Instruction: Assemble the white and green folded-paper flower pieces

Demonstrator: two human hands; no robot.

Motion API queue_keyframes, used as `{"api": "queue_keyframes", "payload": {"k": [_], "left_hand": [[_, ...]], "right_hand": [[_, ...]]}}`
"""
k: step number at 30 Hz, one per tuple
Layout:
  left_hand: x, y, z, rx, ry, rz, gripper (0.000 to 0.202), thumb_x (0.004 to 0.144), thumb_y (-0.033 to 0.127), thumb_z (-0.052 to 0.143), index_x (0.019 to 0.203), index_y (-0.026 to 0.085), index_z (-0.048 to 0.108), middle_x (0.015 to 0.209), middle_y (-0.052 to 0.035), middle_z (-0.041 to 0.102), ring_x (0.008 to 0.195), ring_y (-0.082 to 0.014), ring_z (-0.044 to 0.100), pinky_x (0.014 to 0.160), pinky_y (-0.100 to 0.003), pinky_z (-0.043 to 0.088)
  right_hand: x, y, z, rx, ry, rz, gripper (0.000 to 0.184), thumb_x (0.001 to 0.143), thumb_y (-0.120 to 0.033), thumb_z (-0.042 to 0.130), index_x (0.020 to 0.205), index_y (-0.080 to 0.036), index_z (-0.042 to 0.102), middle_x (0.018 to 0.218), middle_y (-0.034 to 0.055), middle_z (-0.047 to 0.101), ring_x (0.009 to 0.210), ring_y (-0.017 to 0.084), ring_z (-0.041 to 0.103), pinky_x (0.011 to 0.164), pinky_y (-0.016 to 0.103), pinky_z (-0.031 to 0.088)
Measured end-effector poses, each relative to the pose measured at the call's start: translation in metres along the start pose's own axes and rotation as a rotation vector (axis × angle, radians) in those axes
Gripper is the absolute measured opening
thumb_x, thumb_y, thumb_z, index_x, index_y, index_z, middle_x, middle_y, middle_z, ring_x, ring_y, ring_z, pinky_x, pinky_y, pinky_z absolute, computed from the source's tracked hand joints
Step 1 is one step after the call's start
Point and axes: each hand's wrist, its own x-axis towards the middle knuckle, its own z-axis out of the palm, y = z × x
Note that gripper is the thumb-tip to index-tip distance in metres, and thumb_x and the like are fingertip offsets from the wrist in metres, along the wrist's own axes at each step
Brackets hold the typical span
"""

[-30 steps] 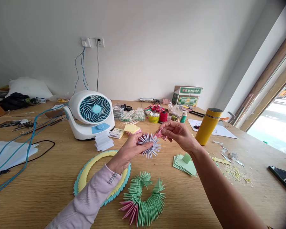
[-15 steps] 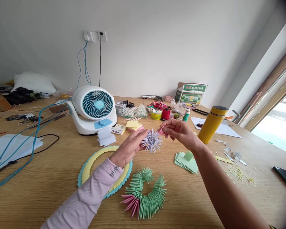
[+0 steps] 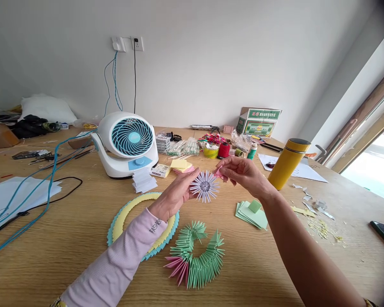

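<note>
My left hand (image 3: pixel 176 194) holds up a small round spiky paper rosette (image 3: pixel 205 186), pale lilac, above the wooden table (image 3: pixel 67 238). My right hand (image 3: pixel 243 172) pinches a small folded pink paper piece (image 3: pixel 218 172) right at the rosette's upper right edge. Below lie a curved chain of folded green paper units with a few pink ones (image 3: pixel 195 260) and a flat yellow and blue paper ring (image 3: pixel 128 213), partly under my left forearm. A stack of green paper squares (image 3: pixel 251 213) sits under my right wrist.
A white and blue desk fan (image 3: pixel 128 143) stands at the back left, with blue cables (image 3: pixel 35 187) trailing left. A yellow flask (image 3: pixel 288 164) stands right. Sticky notes, thread spools and a green box (image 3: pixel 259 121) crowd the back. Paper scraps (image 3: pixel 316 221) litter the right.
Both hands with the rosette and the pink piece have stayed together, shifting slightly up and right in view as the camera moved. The pink piece stays at the rosette's edge.
</note>
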Motion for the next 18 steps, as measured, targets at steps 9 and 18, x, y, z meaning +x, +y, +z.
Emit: {"api": "queue_keyframes", "payload": {"k": [9, 18], "left_hand": [[0.0001, 0.001, -0.0003, -0.019, 0.066, -0.013, 0.028, 0.091, 0.034, 0.062, 0.112, 0.015, 0.065, 0.103, -0.0074, 0.068, 0.084, -0.0157, 0.059, 0.067, -0.028, 0.051], [-0.0017, 0.0035, 0.0032, -0.006, 0.101, -0.022, 0.033, 0.091, 0.03, 0.062, 0.121, 0.016, 0.064, 0.109, -0.01, 0.068, 0.087, -0.0172, 0.061, 0.068, -0.029, 0.051]], "right_hand": [[-0.0003, -0.0012, -0.0021, -0.028, 0.016, 0.019, 0.03, 0.086, -0.048, 0.069, 0.096, -0.02, 0.066, 0.078, 0.0026, 0.068, 0.061, 0.01, 0.057, 0.043, 0.025, 0.036], [-0.0002, 0.0004, -0.0056, -0.066, 0.012, 0.028, 0.029, 0.087, -0.047, 0.068, 0.095, -0.019, 0.066, 0.08, 0.0043, 0.07, 0.063, 0.012, 0.06, 0.044, 0.025, 0.038]]}}
